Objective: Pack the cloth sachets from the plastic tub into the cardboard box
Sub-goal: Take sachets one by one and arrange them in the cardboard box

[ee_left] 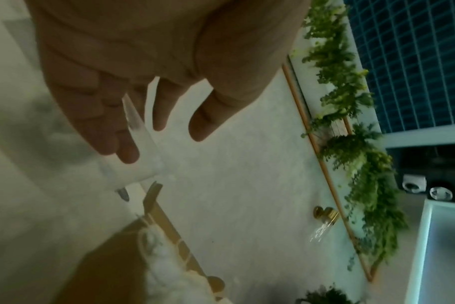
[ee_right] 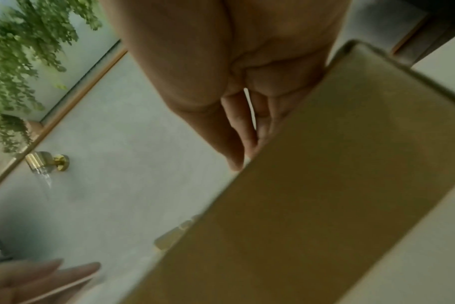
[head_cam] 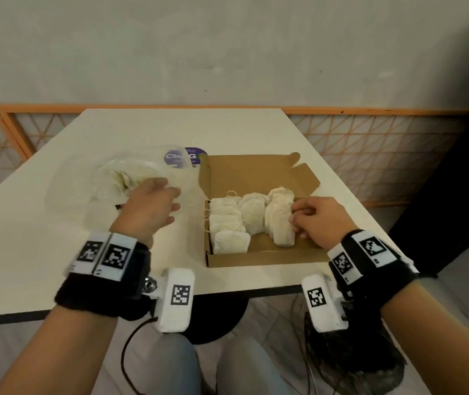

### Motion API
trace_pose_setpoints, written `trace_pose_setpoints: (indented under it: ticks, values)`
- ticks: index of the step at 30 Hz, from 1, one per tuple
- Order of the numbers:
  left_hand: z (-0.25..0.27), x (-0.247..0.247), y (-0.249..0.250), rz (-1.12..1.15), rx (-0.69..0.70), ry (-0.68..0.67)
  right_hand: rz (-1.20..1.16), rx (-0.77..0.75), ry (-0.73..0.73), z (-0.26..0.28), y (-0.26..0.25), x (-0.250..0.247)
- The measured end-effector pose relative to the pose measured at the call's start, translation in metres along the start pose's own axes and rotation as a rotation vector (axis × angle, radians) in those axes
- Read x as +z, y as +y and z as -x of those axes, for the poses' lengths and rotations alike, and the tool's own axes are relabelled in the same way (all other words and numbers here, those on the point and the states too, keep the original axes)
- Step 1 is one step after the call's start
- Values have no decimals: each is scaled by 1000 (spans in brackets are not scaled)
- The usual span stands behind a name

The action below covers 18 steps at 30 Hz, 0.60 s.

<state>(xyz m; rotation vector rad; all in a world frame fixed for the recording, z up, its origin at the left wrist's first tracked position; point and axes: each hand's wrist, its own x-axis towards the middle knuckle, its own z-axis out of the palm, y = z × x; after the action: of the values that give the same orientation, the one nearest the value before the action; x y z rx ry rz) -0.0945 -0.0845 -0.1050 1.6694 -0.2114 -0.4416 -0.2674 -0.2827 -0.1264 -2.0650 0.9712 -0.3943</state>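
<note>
A clear plastic tub (head_cam: 85,181) sits on the left of the table, with cloth sachets (head_cam: 125,178) heaped in it. My left hand (head_cam: 173,201) hovers over its right rim with the fingers spread and relaxed, holding nothing. In the left wrist view the clear tub rim (ee_left: 140,139) crosses in front of my straight fingers (ee_left: 127,152). The open cardboard box (head_cam: 256,259) lies to the right, and several white sachets (head_cam: 252,215) are packed in it in rows. My right hand (head_cam: 294,218) is at the box's right side, its fingers curled on the rightmost sachet (head_cam: 280,223). The box wall (ee_right: 325,185) hides the fingertips.
A purple-labelled lid (head_cam: 190,156) lies behind the tub. The box's lid flap (head_cam: 256,172) lies open toward the back. The table's front edge (head_cam: 227,292) is near my wrists. An orange lattice rail (head_cam: 370,143) runs behind the table.
</note>
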Motion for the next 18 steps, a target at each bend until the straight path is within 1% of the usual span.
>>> trace_pose_setpoints:
  ticks: [3,6,8,10,11,13,15,16,18]
  values:
    - [3,-10,2,-31,-21,-11,68,-43,-9,-1,-15,-4]
    - [5,-26,8,-52,-7,-54,53,-155,-25,2,-56,-5]
    - [1,-42,16,-67,45,7,52,-259,-69,2,-91,4]
    - [-9,-63,24,-86,96,120,-1,-340,-134,2,-125,21]
    - [-15,-73,27,-99,91,172,-42,-361,-182,1,-141,32]
    - [-27,-89,31,-100,29,230,-90,-360,-312,-1,-169,58]
    - [-40,-98,33,-112,-46,211,-57,-338,-430,-7,-190,87]
    - [-46,-100,35,-136,-83,198,1,-341,-463,-11,-196,101]
    - [-53,-100,41,-169,-160,169,160,-387,-459,-19,-204,125]
